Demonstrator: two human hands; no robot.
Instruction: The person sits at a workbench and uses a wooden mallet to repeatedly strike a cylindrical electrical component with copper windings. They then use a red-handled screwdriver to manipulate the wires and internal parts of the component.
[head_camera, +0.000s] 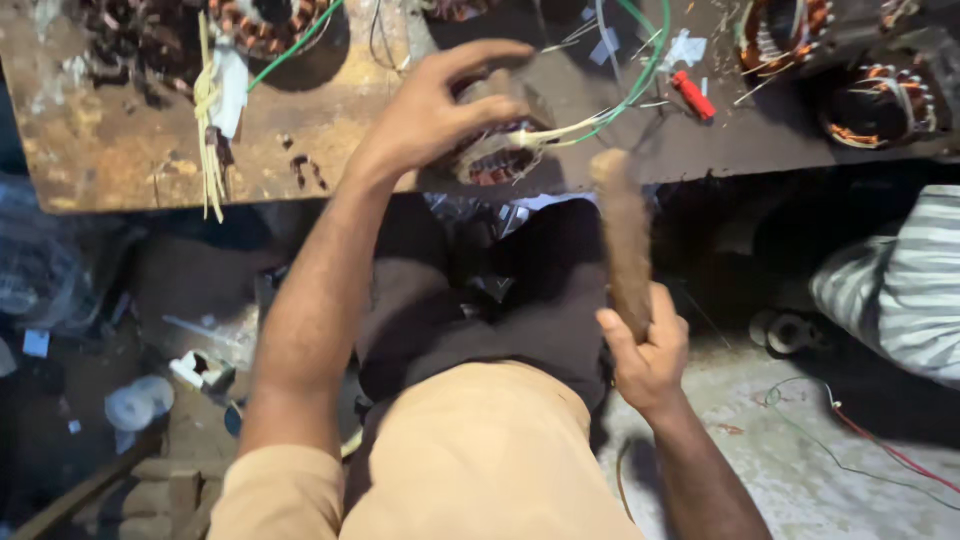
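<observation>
Left hand (440, 115): spread over a motor stator (497, 150) with copper windings, fingers curled onto its top, at the near edge of a worn workbench (130, 140). Right hand (648, 350): fisted around a wooden stick (625, 240) (blurred), raised just right of the stator. Beyond the left hand, green wires (640, 80); farther right, more stators (880, 105).

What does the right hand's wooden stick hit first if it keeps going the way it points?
Likely the motor stator under the left hand; the wooden stick in the right hand points toward it, though depth is unclear and it may meet the workbench edge first.
</observation>
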